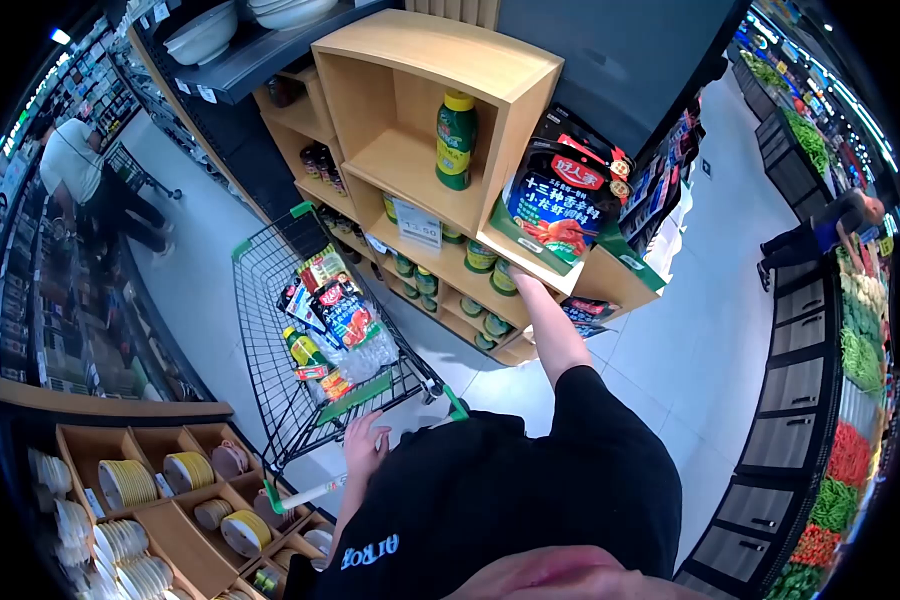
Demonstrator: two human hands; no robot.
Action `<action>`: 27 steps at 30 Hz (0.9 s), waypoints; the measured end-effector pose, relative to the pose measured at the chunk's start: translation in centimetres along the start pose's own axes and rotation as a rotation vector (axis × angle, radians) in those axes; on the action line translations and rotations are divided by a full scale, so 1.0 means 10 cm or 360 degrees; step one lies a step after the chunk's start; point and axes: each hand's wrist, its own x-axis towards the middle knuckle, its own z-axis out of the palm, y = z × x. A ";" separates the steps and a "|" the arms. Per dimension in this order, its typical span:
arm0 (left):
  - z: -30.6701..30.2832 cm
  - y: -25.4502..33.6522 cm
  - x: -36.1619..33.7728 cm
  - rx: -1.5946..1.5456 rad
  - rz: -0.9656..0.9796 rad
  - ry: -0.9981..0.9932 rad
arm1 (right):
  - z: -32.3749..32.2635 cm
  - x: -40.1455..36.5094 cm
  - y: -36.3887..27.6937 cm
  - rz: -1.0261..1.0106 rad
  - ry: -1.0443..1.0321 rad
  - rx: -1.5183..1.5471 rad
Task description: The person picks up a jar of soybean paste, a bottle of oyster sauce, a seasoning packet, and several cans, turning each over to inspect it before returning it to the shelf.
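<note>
My right arm stretches to the wooden shelf, with my right hand [519, 279] right at a green-labelled jar [503, 281] on the middle level. Its fingers are mostly hidden beneath the ledge above, so I cannot tell if they grip the jar. More such jars [481, 257] stand beside it. My left hand [364, 440] is by the white handle [315, 492] of the shopping cart [260, 330], fingers loosely bent and apart. In the cart lie a dark seasoning packet [347, 315], a yellow-green bottle [303, 347] and clear plastic wrapping [370, 358].
A green bottle with a yellow cap [456, 142] stands in the top cubby. Seasoning packets [558, 205] fill a green display box at its right. Bowls and plates [127, 484] sit in wooden compartments at lower left. One person [75, 165] stands far left, another [838, 222] by the vegetables.
</note>
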 end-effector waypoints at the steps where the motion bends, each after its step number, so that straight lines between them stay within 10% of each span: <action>1: 0.01 -0.01 0.01 0.0009 0.0001 -0.0001 | -0.01 0.01 0.01 0.0011 0.0011 0.0008; 10: 0.00 -0.06 0.00 0.0052 0.0017 -0.0048 | 0.26 -0.02 0.03 0.0118 0.0441 0.0814; 12: 0.00 -0.05 0.01 0.0068 0.0026 -0.0041 | 0.22 -0.23 -0.01 -0.0280 0.0381 -0.0060; 13: 0.00 -0.05 0.00 0.0080 0.0026 -0.0034 | -0.29 -0.54 -0.23 -0.0146 -0.0384 0.0044; 17: 0.08 -0.13 -0.03 0.0097 0.0025 -0.0010 | -0.11 -1.29 -0.57 -0.0429 0.0221 0.0190; 25: 0.11 -0.18 -0.03 -0.0037 0.0060 0.0001 | 0.15 -2.78 -1.43 -0.0824 -0.0129 0.0688; 27: 0.09 -0.17 -0.03 0.0005 0.0056 -0.0015 | 0.17 -3.10 -1.52 -0.1065 -0.0076 0.0027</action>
